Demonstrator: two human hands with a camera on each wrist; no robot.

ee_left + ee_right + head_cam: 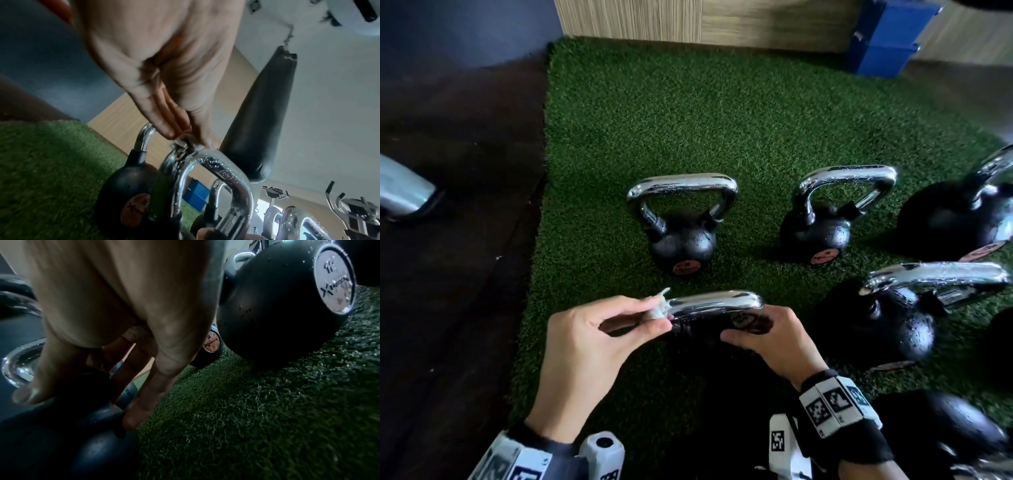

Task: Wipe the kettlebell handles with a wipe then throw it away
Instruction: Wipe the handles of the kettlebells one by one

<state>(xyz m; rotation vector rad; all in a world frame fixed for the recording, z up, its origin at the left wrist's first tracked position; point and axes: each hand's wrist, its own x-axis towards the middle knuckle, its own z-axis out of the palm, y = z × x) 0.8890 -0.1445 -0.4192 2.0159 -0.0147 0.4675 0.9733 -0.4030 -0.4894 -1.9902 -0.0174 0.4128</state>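
A black kettlebell with a chrome handle stands nearest me on the green turf. My left hand pinches a small crumpled white wipe against the handle's left bend; the left wrist view shows the wipe squeezed between thumb and fingers at the top of the wet handle. My right hand grips the same kettlebell at the right base of its handle, thumb in front, fingers curled behind. The right wrist view shows those fingers on the dark body.
Two more kettlebells stand behind on the turf, others lie tipped at the right. Dark floor lies left of the mat, with a metal object there. A blue box stands far right.
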